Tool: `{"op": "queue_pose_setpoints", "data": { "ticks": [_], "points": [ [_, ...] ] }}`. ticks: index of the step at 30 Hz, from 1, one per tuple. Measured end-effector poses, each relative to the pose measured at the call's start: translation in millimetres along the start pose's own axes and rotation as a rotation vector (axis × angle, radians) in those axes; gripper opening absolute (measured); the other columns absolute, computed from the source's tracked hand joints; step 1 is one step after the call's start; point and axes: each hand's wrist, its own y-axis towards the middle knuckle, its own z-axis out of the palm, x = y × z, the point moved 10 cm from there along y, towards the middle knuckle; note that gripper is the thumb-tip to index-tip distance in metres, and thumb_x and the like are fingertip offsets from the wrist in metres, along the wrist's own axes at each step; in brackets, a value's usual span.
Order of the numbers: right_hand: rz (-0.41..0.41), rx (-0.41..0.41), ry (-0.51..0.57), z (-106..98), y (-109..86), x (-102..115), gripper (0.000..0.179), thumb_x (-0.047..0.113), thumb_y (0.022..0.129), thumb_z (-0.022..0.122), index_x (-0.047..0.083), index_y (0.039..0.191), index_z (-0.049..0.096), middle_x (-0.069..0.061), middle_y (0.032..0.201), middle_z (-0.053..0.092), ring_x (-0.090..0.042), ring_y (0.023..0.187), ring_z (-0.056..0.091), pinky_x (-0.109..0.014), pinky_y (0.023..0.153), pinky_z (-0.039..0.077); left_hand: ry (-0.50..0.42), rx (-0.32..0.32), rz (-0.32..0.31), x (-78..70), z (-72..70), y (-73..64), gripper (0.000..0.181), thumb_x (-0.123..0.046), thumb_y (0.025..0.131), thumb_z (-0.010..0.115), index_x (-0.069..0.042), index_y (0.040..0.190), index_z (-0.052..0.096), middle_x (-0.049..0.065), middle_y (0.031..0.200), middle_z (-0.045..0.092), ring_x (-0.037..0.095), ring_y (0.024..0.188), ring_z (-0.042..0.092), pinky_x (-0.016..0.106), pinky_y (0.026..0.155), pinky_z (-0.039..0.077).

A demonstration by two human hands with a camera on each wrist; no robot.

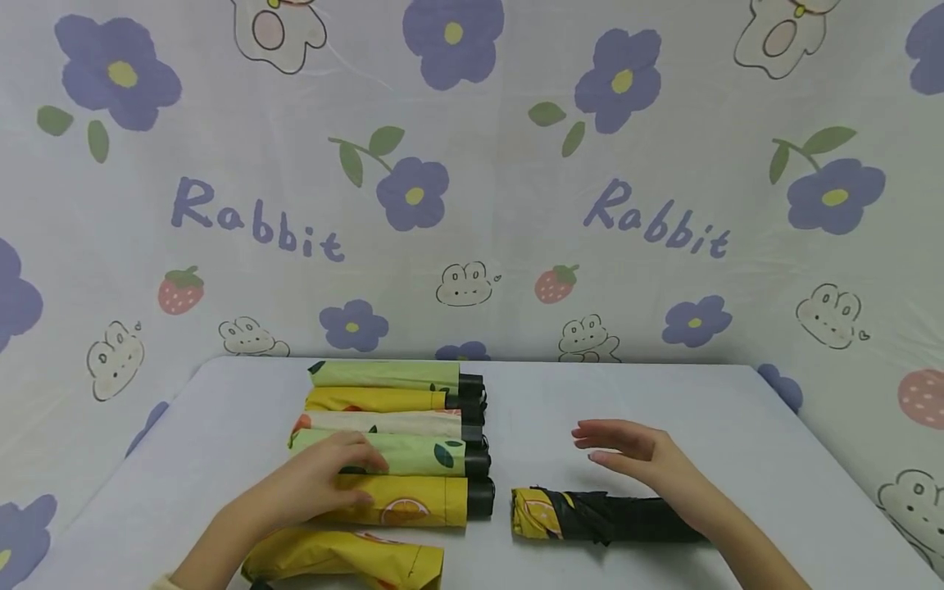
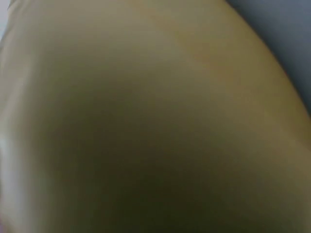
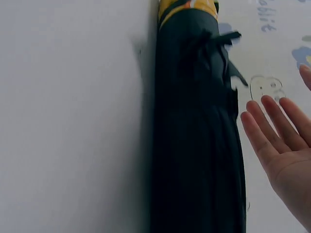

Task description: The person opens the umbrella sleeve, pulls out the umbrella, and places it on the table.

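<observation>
Several compact folded umbrellas with black handles lie side by side in the head view. My left hand [image 1: 324,471] rests over the row, fingertips on a light green umbrella [image 1: 420,453] and thumb over a yellow one with an orange-slice print [image 1: 424,501]. Nearer me, a loose yellow fabric piece [image 1: 354,557] lies beneath my left forearm. To the right is a rolled black umbrella [image 1: 634,518] with a yellow patterned end. My right hand [image 1: 642,451] hovers above it, fingers loosely extended and holding nothing. A blurred yellowish surface [image 2: 146,97] fills the left wrist view.
Farther back in the row lie a pale patterned umbrella [image 1: 413,423], a yellow one [image 1: 383,399] and another green one [image 1: 391,374]. They rest on a white table [image 1: 590,393], whose back edge meets a printed curtain [image 1: 501,205].
</observation>
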Motion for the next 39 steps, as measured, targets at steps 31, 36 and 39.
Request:
{"op": "queue_pose_setpoints", "data": {
  "ticks": [31, 36, 39],
  "points": [
    [-0.052, 0.344, -0.025, 120.6, 47.0, 33.4, 0.036, 0.020, 0.092, 0.068, 0.002, 0.123, 0.065, -0.016, 0.119, 0.069, -0.027, 0.112, 0.065, -0.038, 0.097, 0.053, -0.079, 0.015, 0.063, 5.1, 7.8, -4.2, 0.036, -0.037, 0.082, 0.077, -0.029, 0.116, 0.066, -0.013, 0.112, 0.064, 0.009, 0.106, 0.056, 0.032, 0.091, 0.048],
    [-0.047, 0.364, -0.021, 127.1, 47.8, 31.8, 0.035, 0.018, 0.091, 0.068, 0.001, 0.122, 0.065, -0.018, 0.121, 0.068, -0.030, 0.112, 0.065, -0.035, 0.093, 0.055, -0.111, 0.018, 0.070, 3.8, 8.0, -4.2, 0.035, -0.032, 0.081, 0.079, -0.028, 0.114, 0.067, -0.011, 0.109, 0.064, 0.005, 0.097, 0.054, 0.028, 0.086, 0.049],
    [-0.050, 0.367, -0.035, 129.9, 48.4, 30.3, 0.036, 0.019, 0.090, 0.070, 0.001, 0.121, 0.066, -0.017, 0.121, 0.068, -0.027, 0.111, 0.066, -0.031, 0.091, 0.056, -0.134, 0.026, 0.067, 3.9, 8.7, -4.5, 0.035, -0.031, 0.081, 0.079, -0.027, 0.113, 0.067, -0.011, 0.107, 0.064, 0.003, 0.093, 0.053, 0.027, 0.084, 0.049]
  ]
}}
